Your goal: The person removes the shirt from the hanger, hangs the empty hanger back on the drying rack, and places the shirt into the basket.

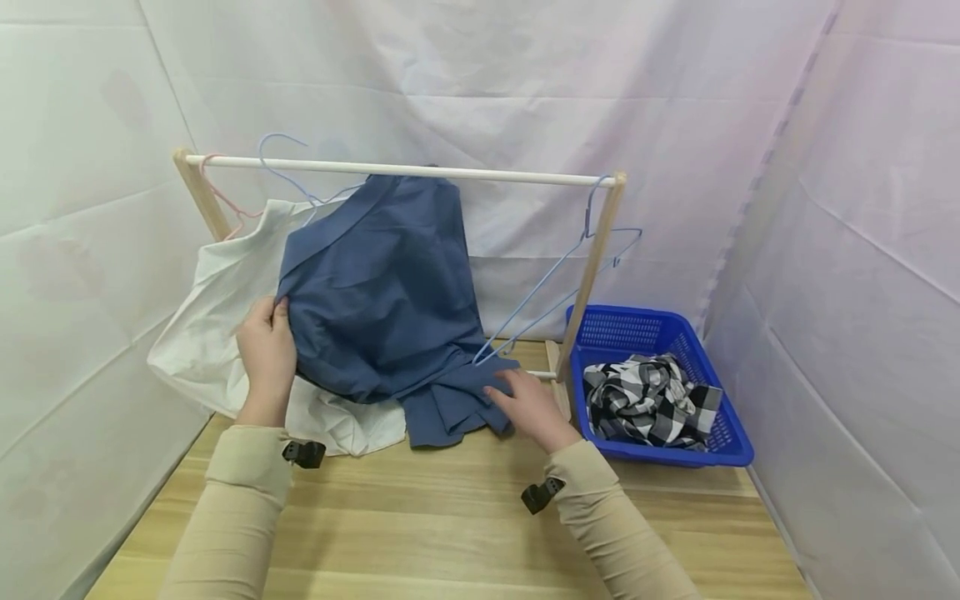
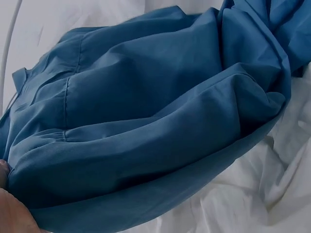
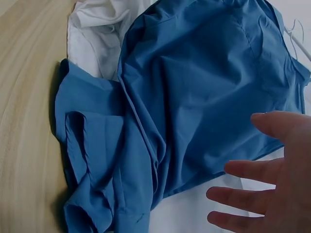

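The left hand (image 1: 266,354) pinches the blue shirt (image 1: 382,292) at its left edge, steadying it on the rail (image 1: 397,171); the right hand (image 1: 528,404) (fingers straight, grasping nothing) rests on the hem near the table's (image 1: 450,517) back edge.

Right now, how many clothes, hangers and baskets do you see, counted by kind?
Clothes: 3 (blue shirt, white shirt, checked cloth)
Hangers: 3 (pink, blue, blue)
Baskets: 1 (blue basket)
Total: 7
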